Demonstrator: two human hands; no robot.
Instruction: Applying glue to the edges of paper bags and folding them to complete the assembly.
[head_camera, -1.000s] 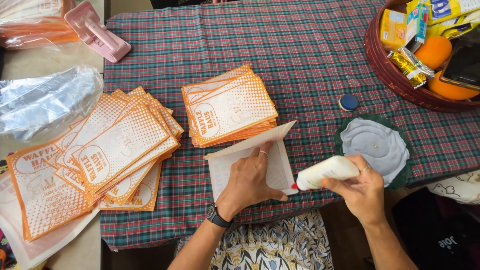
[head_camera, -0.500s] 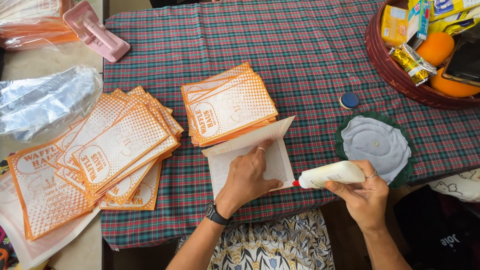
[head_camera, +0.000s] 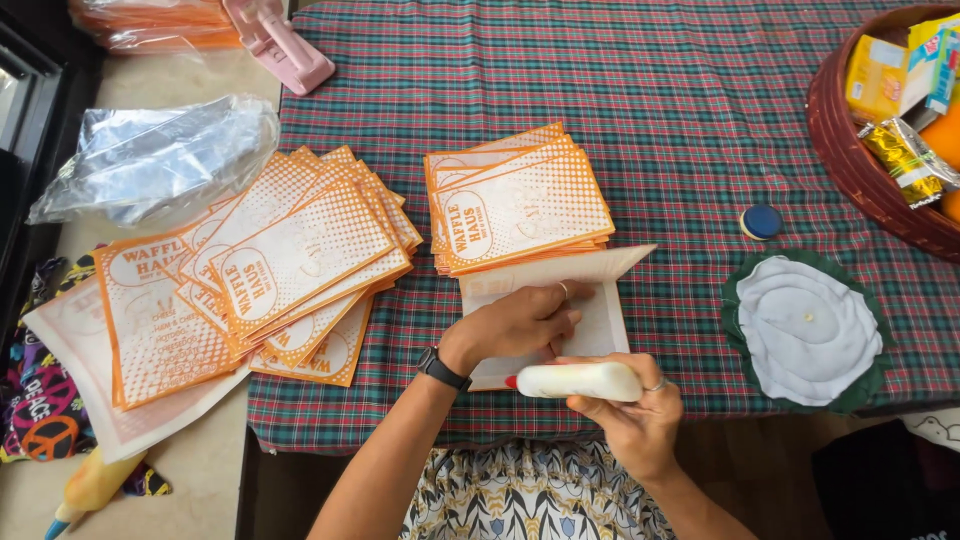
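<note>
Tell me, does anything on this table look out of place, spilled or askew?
Nothing is spilled. The small blue round cap lies loose on the plaid tablecloth, apart from the white glue bottle in the right hand. The left pile of orange printed paper bags is fanned untidily and overhangs the table edge.

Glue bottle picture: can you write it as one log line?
left hand: flat on white paper bag | right hand: grips glue bottle | tip: at bag's near edge
</note>
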